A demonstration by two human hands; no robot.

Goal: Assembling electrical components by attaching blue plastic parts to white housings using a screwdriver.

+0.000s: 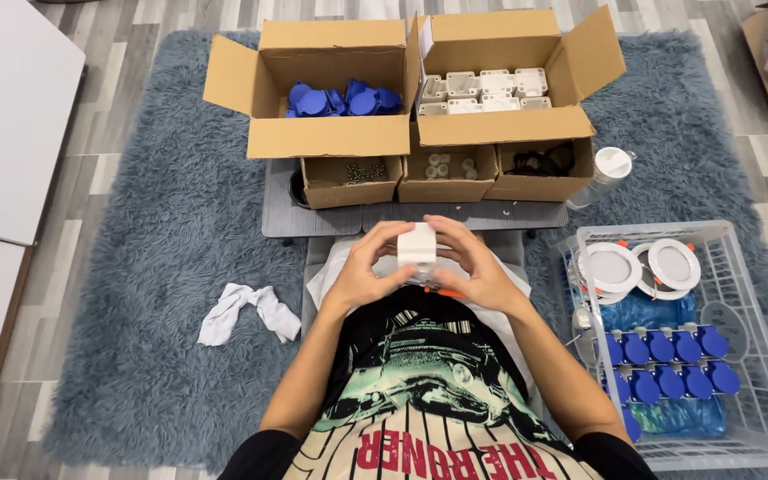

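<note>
Both hands close together around a small white box (pixel 417 246), held just above the lap in front of the low grey table (pixel 277 209): the left hand (pixel 368 265) wraps its left side, the right hand (pixel 475 263) covers the right side and the back, and fingers of both touch its top. A bit of orange shows just below the box (I cannot tell what it is).

Around the person, the shaggy blue-grey rug (pixel 153 267) is the biggest thing. On it, beyond the table, stand two open cartons, one with blue caps (pixel 341 100) and one with white boxes (pixel 482 91), and three smaller cartons (pixel 448 173) sit on the table in front of them. At the right, a white wire basket (pixel 762 391) holds round white lamps (pixel 640 265) and rows of blue-capped pieces (pixel 668 364). A white cloth (pixel 246 311) lies at the left.

To do this well, I think the box should stay square between the palms, with even pressure from both thumbs, so nothing slips or goes in crooked.
</note>
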